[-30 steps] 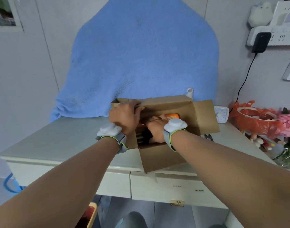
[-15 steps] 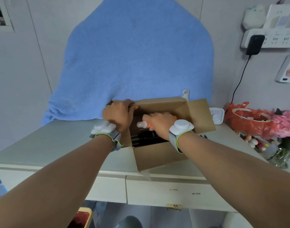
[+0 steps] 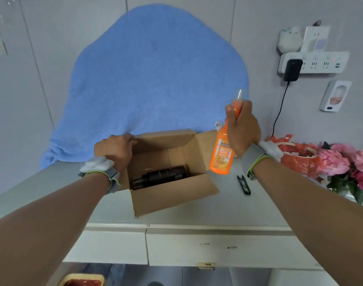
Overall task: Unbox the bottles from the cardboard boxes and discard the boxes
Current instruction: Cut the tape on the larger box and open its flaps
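Observation:
An open brown cardboard box (image 3: 172,195) stands on the white desk (image 3: 217,211), flaps spread. Inside it lies a dark bottle (image 3: 160,177) on its side. My left hand (image 3: 116,150) grips the box's far left rim. My right hand (image 3: 241,129) holds an orange spray bottle (image 3: 223,153) by its neck, upright in the air to the right of the box, its clear cap on top and its base above the desk.
Small black snips (image 3: 244,184) lie on the desk right of the box. An orange plastic bag (image 3: 300,155) and pink flowers (image 3: 345,162) crowd the right end. A blue towel (image 3: 156,79) hangs behind the box. A power strip (image 3: 314,62) with a charger hangs on the wall.
My right hand has lifted the orange bottle out of the box and swung it up and to the right. My left hand has stayed on the box rim.

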